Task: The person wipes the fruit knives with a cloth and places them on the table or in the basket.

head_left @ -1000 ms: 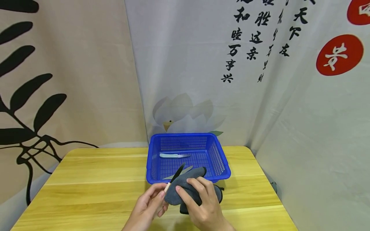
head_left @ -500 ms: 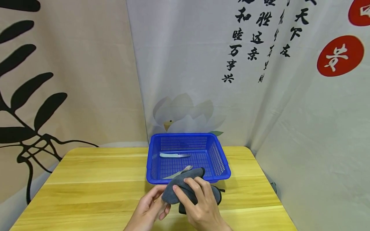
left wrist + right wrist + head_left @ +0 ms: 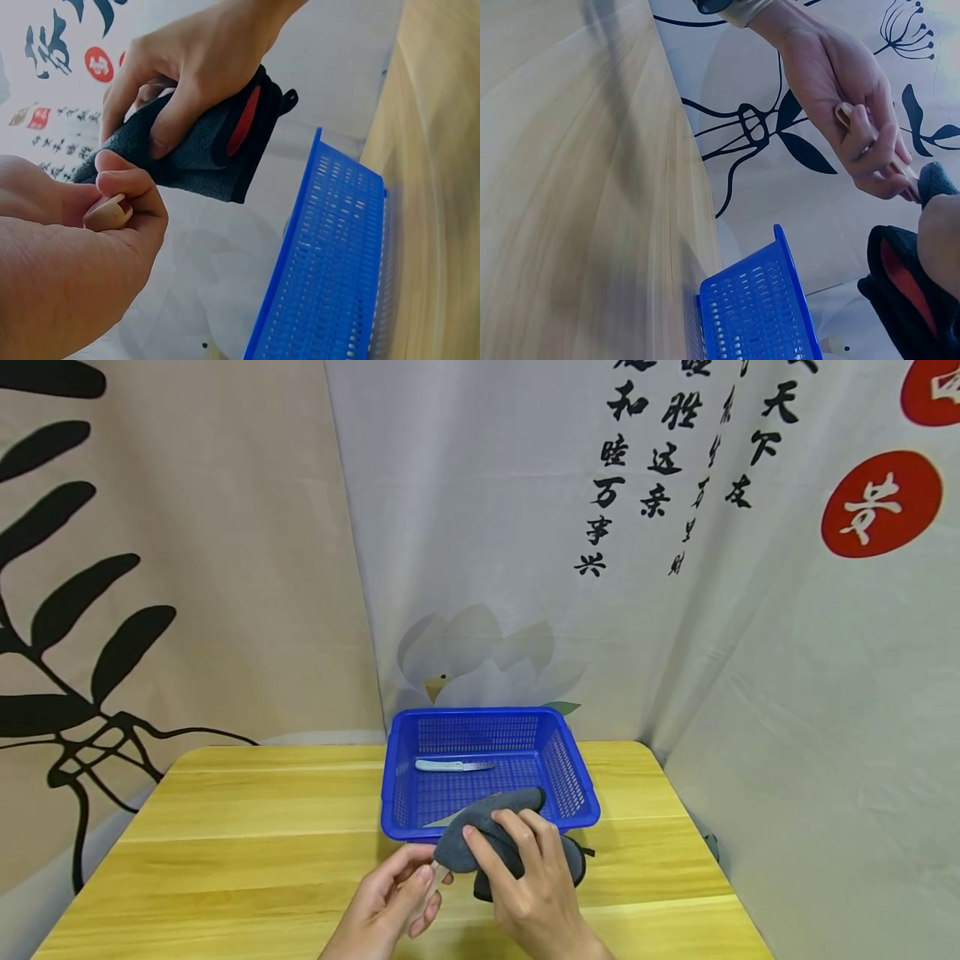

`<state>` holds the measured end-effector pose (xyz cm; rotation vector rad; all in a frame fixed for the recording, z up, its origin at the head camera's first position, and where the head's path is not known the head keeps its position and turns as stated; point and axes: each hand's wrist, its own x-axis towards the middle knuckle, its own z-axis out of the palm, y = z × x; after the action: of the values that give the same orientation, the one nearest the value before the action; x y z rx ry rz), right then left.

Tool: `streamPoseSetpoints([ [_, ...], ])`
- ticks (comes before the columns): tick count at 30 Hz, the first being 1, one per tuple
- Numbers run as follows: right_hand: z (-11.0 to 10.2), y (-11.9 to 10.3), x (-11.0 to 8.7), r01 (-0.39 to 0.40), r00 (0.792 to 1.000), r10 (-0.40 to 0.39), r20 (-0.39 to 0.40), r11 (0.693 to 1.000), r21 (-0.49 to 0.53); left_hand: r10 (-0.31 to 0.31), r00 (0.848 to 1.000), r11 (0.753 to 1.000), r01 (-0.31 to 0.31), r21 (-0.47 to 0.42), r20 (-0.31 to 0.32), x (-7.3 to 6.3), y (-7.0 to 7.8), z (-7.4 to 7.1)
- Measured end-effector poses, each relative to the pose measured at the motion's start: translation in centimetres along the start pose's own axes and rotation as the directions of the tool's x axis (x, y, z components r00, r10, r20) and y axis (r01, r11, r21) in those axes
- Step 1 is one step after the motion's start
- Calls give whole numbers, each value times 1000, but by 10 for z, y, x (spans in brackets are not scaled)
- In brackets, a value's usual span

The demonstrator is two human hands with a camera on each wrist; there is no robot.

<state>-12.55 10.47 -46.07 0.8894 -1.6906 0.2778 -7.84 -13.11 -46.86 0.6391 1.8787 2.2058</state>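
Note:
My left hand [image 3: 390,897] grips the pale handle [image 3: 107,214] of a knife, fingers curled round it. A dark grey cloth [image 3: 471,827] with black edging covers the knife's blade. From the right, my right hand [image 3: 531,885] holds the folded cloth, its fingers spread over the top. In the left wrist view the thumb of that hand presses on the cloth, and a red patch shows at the fold. The right wrist view shows the handle [image 3: 901,166] running from my left hand up to the cloth's edge.
A blue plastic basket [image 3: 588,806] stands just beyond my hands on the wooden table [image 3: 247,860]. Inside lie a knife with a pale blue handle [image 3: 440,766] and a pale pointed piece [image 3: 441,821], partly hidden by the cloth. A printed curtain [image 3: 480,527] hangs behind.
A second ago the knife's dark blade stuck out past the cloth; now the cloth covers it. The cloth and right hand shifted slightly left, then back right and up.

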Motion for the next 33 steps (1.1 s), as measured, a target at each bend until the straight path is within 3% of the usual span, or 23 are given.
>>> streamPoseSetpoints([
  [6,-1,7,2,-18,1000,18,-9,1000,-8,19,1000,1000,-18,-24,25,0,1,-2],
  [15,-4,17,-1,-52,998,53,21,998,-17,-14,999,999,16,-46,40,-2,1,-3],
  [26,-6,33,-7,-142,989,142,26,990,-16,131,988,990,-126,-62,80,-5,-8,-6],
  [30,-8,40,-10,-181,983,181,12,983,6,121,990,990,-115,-82,73,-7,-7,-8],
  [33,-10,41,-10,-202,979,202,5,979,27,84,996,993,-81,-81,32,-8,-5,-9],
])
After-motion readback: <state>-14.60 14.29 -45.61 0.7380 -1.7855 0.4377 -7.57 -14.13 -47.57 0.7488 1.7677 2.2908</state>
